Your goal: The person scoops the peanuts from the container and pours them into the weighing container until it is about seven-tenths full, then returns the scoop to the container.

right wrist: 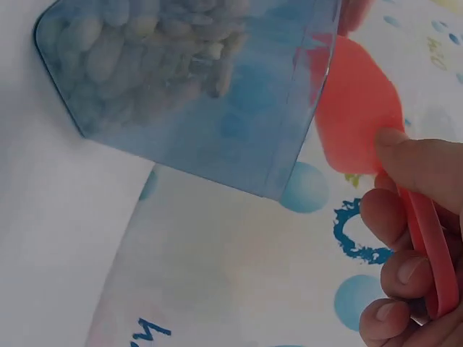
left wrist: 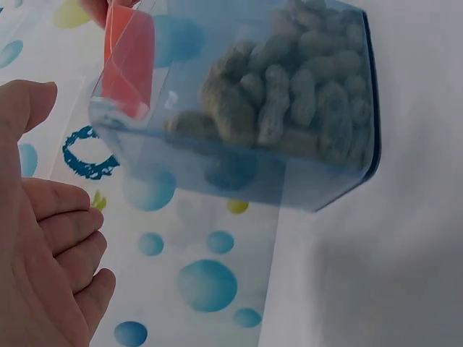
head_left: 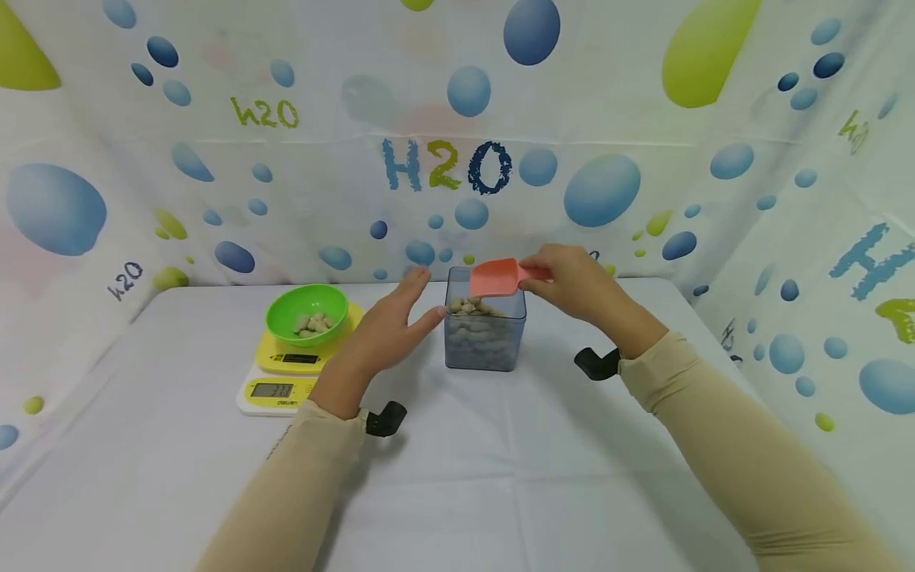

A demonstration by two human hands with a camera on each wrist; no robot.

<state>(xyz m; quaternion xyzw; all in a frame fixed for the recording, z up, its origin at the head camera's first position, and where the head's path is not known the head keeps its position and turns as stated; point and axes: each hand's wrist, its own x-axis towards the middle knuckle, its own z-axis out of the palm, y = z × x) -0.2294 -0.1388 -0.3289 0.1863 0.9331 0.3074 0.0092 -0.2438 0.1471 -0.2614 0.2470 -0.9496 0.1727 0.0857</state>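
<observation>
A white backdrop sheet (head_left: 322, 206), printed with blue and green drops, hangs behind everything, and before it spreads the white-covered worktop (head_left: 500, 508). On the person's left rests a flat white-and-yellow kitchen scale (head_left: 275, 364), its display turned toward the person (the digits are too small for me to read with confidence), presumably so the reading can be watched.

A clear bluish plastic container with square sides (head_left: 480, 353) stands upright straight ahead, probably because both arms reach it easily there. The left hand (head_left: 389, 326) is released, fingers extended, holding nothing; it waits just beside the container but apart from it, perhaps ready to steady that wall. The right hand (head_left: 575, 282) is clenched round a slim handle (right wrist: 434, 249), the thumb laid near the blade's base, which I take to be for control of the tilt.

A round green plastic bowl (head_left: 307, 298) sits on the scale's platform, I suppose so that its contents get weighed. The coral-red plastic scoop (head_left: 493, 278) to which the handle belongs is tilted over the container's open top, its hollow looking bare.

Smallest are the tan unshelled peanuts (head_left: 469, 307), most in the container, a few in the bowl.
</observation>
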